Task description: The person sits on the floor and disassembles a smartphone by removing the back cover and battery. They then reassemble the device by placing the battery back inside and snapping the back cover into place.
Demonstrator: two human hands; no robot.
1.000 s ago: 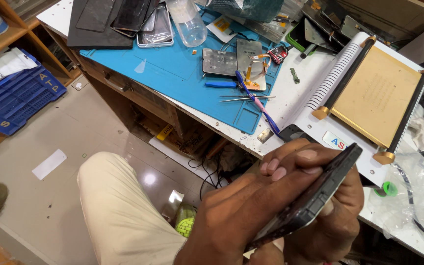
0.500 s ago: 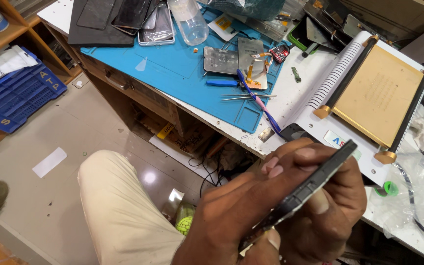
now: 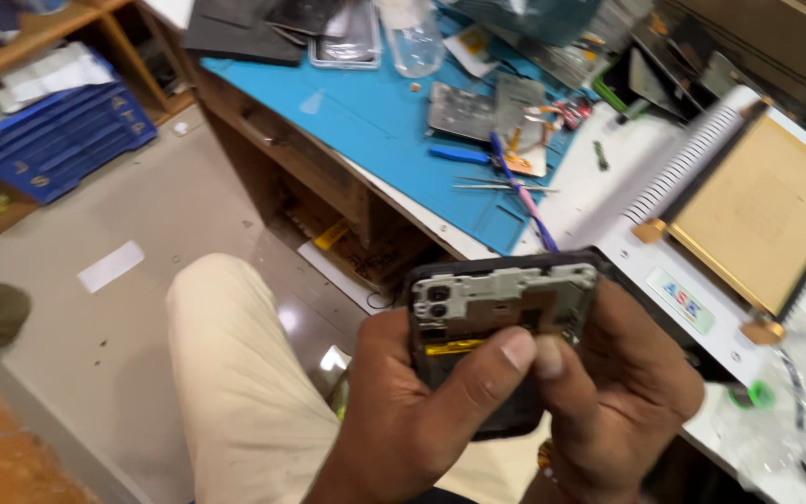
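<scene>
The opened phone's (image 3: 501, 327) lower half is hidden behind the left hand's (image 3: 412, 411) thumb and the right hand's (image 3: 622, 392) fingers. The picture's edge cuts the gold plate (image 3: 767, 210) at the bench's (image 3: 608, 201) right end. The small parts on the blue mat (image 3: 375, 121) are blurred.

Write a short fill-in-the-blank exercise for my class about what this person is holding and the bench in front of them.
1. Both hands grip an opened ____, its inner frame facing the camera.
2. The left hand presses its ____ on the inner frame.
3. The work mat on the bench is ____.

Missing words: phone; thumb; blue
</scene>
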